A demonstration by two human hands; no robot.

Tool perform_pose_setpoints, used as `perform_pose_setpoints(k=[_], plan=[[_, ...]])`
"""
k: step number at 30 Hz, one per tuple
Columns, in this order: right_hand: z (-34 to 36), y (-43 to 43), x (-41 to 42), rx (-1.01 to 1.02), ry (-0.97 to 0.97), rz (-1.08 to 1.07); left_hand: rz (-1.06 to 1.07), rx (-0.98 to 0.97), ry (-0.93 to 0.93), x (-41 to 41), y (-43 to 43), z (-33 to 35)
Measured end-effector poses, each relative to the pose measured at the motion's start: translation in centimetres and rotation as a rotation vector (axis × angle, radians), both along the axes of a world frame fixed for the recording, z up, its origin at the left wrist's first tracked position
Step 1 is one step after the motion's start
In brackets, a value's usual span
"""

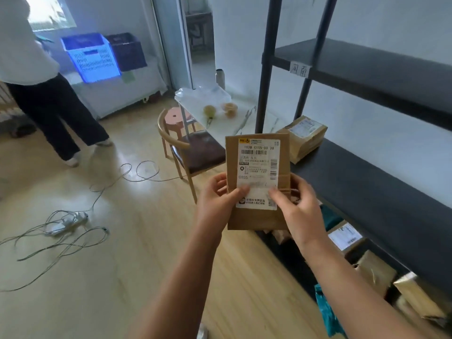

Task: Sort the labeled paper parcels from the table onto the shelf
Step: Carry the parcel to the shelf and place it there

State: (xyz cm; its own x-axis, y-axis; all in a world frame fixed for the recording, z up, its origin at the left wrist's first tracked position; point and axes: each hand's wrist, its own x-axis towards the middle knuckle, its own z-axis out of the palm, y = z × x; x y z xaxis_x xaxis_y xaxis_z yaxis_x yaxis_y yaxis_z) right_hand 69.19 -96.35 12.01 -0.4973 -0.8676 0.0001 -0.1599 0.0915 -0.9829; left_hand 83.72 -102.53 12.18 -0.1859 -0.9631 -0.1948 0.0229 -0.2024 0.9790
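A flat brown paper parcel [256,217] with a white shipping label stands upright in front of me, label toward the camera. My left hand [217,199] grips its lower left edge, thumb on the label. My right hand [297,204] holds the lower right edge, thumb also on the label. To the right stands a black metal shelf [362,182]. A stack of labeled brown parcels [303,138] lies at the far end of its middle board. More brown parcels [376,270] sit on the lower level, partly hidden under the board.
A wooden chair [193,152] and a white marble-top table [234,118] with small bowls stand beyond the parcel. Cables and a power strip [71,221] lie on the wooden floor at left. Another person [49,99] stands at far left near blue crates [90,57].
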Motion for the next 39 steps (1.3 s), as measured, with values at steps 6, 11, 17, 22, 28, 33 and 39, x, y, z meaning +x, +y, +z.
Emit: perform_pose_setpoints(k=[6,11,17,22,28,33,39], plan=[[1.5,-5.2,4.2,-0.020,-0.018,-0.176,-0.164,-0.010,-0.003,2.7,-7.7,2.0],[2.7,-7.8,3.9,-0.031,0.018,-0.335,-0.271,-0.037,0.008,1.4,-11.7,3.3],[6.1,-11.3,-0.3,-0.097,0.101,-0.425,-0.368,-0.090,0.074,-3.3,-15.7,6.5],[9.2,-14.2,-4.5,-0.220,0.121,-0.454,-0.387,-0.224,0.053,-8.0,-18.6,9.7],[12.5,-17.6,-8.4,-0.293,0.139,-0.563,-0.461,-0.324,0.066,-12.0,-22.1,12.5],[15.4,-20.7,-11.4,-0.272,0.140,-0.633,-0.472,-0.341,0.076,-15.8,-26.0,15.3],[17.6,-25.0,-13.8,-0.208,0.171,-0.662,-0.560,-0.339,0.060,-19.4,-31.1,17.7]])
